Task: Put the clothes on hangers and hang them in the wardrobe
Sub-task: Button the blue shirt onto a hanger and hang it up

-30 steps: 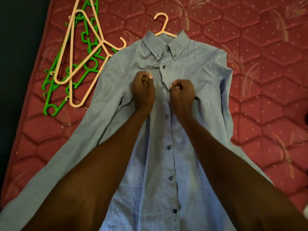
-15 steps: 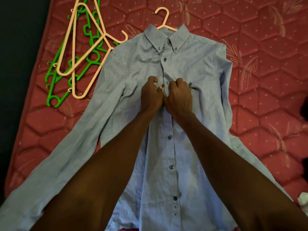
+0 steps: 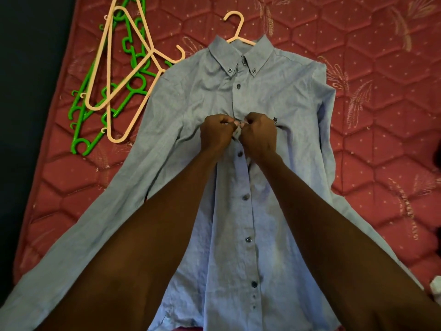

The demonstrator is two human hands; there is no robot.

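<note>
shirt (image 3: 274, 96), light blue and long-sleeved, lies front-up on the red quilted bed (image 3: 381, 163) with a cream hanger (image 3: 235, 27) already inside it, only the hook and neck showing above the collar. going left to right: spare hangers (image 3: 114, 75), green and cream, lie in a loose pile on the bed just beside the shirt's shoulder; the left hand (image 3: 216, 134) pinches the placket edge with curled fingers; the right hand (image 3: 259, 136) pinches the opposing edge, the two hands almost touching at chest level. the step in hand appears to be fastening the chest button. to do it well, hold the buttonhole edge taut with one hand, feed the button through edge-first with the other, and keep the fabric flat so the hanger does not shift in the shoulders. compared with one second ago, the hands were apart as separate fists; they have closed together on the placket, and the small chest logo is uncovered.
</note>
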